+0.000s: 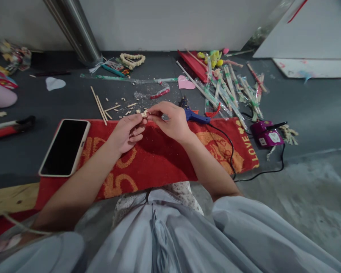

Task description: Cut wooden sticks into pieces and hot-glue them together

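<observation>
Between the fingertips of both hands is a small cluster of short wooden stick pieces point(144, 114). My left hand point(128, 131) pinches it from the left, its lower fingers curled. From the right, my right hand point(172, 119) closes its thumb and forefinger on the same cluster. Both hands are above the red towel point(165, 163). Just behind them, cut bits of wood and longer wooden sticks point(99, 104) lie on the dark table. A blue glue gun point(197, 116) rests by my right hand, its black cord running over the towel.
A phone point(65, 148) lies at the left, near red-and-black-handled pliers point(11, 127). Wrapped chopsticks point(230, 87) are heaped at the back right, before a purple box-like device point(267, 133). A heart-shaped wooden frame point(132, 60) sits behind, near a metal post point(76, 32).
</observation>
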### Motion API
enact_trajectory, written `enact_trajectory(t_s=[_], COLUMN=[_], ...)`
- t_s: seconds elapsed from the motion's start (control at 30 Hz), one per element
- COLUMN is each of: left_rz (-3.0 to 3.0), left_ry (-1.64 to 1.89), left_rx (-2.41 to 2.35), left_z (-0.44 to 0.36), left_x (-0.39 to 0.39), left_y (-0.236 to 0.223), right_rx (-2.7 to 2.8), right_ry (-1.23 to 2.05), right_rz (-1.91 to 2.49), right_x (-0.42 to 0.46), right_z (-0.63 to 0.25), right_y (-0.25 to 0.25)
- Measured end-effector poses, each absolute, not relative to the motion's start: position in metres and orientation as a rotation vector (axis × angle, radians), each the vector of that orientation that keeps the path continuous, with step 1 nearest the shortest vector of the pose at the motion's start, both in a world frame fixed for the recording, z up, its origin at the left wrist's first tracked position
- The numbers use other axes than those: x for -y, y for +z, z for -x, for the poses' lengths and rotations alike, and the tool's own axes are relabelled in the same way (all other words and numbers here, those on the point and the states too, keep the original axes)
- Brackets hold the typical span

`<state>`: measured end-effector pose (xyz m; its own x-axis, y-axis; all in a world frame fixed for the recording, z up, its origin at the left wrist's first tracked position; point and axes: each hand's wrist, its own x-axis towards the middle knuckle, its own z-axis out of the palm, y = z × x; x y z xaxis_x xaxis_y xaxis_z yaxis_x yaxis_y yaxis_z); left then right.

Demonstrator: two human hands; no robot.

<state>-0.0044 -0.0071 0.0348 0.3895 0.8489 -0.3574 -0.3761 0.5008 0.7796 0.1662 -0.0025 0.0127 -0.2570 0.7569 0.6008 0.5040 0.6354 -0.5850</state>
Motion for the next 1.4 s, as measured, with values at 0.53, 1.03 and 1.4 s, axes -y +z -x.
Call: enact_trajectory(t_s=[0.53, 1.03, 1.4], left_rz=[-0.677, -0.589, -0.508], left_ry=[0.822, 0.813, 0.798], left_rx=[-0.903, -0.823, -0.843], left_z=[0.0022, 0.0054, 0.0025], left_x=[0.0046, 0.0063, 0.0062], left_y=[0.0266, 0.0333, 0.0315], right_rx=[1.985, 1.929, 2.128], right_ry=[0.305, 0.345, 0.026], right_rz=[1.009, 0.959, 0.943], right_x=[-0.0011, -0.0038, -0.0014], right_z=[-0.1695, -0.1747, -0.1704], right_y=[0.0074, 0.0117, 0.0051])
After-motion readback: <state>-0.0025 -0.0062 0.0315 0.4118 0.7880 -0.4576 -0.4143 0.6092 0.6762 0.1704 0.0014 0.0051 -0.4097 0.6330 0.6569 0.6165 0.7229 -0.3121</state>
